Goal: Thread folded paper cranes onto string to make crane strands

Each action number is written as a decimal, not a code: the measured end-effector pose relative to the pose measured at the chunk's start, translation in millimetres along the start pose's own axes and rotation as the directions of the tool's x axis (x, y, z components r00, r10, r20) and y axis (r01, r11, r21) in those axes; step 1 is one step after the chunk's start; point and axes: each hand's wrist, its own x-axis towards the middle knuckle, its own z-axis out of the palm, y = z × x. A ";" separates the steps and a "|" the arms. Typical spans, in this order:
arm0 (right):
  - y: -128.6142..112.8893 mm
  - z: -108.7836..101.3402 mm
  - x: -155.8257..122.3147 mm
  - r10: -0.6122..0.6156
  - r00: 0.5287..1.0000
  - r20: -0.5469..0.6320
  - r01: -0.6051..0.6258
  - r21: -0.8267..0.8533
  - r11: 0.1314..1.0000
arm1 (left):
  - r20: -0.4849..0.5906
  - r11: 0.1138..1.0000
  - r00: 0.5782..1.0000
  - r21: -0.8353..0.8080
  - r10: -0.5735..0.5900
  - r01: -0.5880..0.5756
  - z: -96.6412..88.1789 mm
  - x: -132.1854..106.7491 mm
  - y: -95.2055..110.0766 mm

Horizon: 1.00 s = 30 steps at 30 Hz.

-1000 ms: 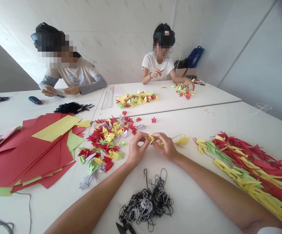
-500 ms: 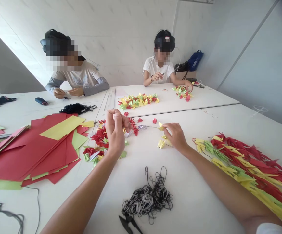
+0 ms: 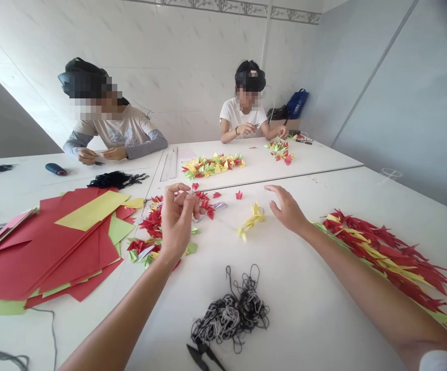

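Yellow folded paper cranes sit in a short little strand on the white tabletop. Right hand is just to the right of them, fingers open and spread, not touching anything. Left hand is to their left, fingers pinched together above a heap of red origami cranes; can't tell if they're holding anything.

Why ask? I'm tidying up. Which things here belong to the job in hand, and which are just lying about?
In use: left hand; right hand; paper crane pile; short yellow crane strand.
Lying about: tangled dark thread; snips; red paper sheets; long crane strands.
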 end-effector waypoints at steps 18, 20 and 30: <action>22.2 35.1 1.5 0.022 0.948 0.316 0.069 -0.274 0.959 | -0.050 0.968 0.968 -0.059 -0.246 0.243 -5.8 -34.8 -34.2; 28.9 25.7 0.1 0.071 0.969 0.235 0.006 -0.310 0.951 | -0.060 0.964 0.962 -0.040 -0.266 0.264 -2.2 -36.7 -42.7; -10.2 43.1 -7.1 -0.130 0.894 0.430 0.123 0.042 0.991 | -0.106 0.946 0.972 0.229 -0.211 0.230 -1.5 -60.0 -80.9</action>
